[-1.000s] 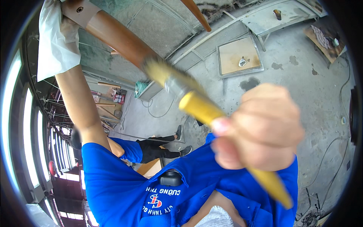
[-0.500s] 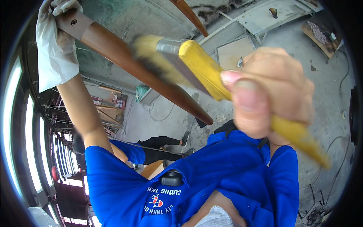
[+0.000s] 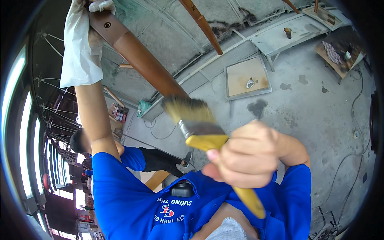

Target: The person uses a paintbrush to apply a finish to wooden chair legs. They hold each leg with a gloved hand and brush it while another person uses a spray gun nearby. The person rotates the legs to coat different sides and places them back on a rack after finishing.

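Observation:
My left hand (image 3: 93, 28), in a loose translucent plastic glove, grips the upper end of a brown tapered wooden furniture leg (image 3: 144, 60). A round metal-lined hole shows in the leg's face near that hand. The leg slants down toward the middle of the view, where bristles cover its lower part. Bare and closed, my right hand (image 3: 248, 156) holds a wide paintbrush (image 3: 208, 138) by its yellow handle. The pale bristles with dark tips lie across the leg, apparently touching it; motion blurs them slightly.
Another wooden leg (image 3: 202, 26) hangs at the top. A framed board (image 3: 248, 76) lies on the grey floor. Beyond it stand a long metal table (image 3: 276, 42) with a cup (image 3: 287, 33), and a low wooden stand (image 3: 340, 56) with a cloth. A person in blue (image 3: 134, 158) is at lower left.
My right hand has swung the brush down and left, toward the leg's lower part. My left hand and the leg's upper end have shifted right, and the leg hangs more steeply.

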### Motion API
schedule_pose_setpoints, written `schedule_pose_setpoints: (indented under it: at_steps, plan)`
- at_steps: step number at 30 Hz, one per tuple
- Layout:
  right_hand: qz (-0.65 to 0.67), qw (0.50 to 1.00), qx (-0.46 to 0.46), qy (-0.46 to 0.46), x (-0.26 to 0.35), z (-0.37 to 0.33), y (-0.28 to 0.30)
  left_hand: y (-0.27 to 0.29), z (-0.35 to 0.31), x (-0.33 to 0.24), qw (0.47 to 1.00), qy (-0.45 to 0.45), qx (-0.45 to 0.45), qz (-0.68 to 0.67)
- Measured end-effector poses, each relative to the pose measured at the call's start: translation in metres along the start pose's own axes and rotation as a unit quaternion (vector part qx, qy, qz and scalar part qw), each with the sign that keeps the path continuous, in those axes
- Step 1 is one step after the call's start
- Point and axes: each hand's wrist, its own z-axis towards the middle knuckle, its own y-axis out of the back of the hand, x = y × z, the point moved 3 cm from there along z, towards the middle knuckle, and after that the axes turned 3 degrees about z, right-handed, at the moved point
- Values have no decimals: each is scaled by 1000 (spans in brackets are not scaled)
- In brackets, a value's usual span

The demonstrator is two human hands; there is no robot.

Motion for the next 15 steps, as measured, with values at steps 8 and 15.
schedule_pose_setpoints:
  at_steps: [8, 15]
  plan:
    - [111, 988, -37, -99, 11, -4, -3, 11, 4, 4, 998, -29, 48, -9]
    - [43, 968, -155, -193, -36, -1, 13, 20, 6, 0, 998, -43, 50, 2]
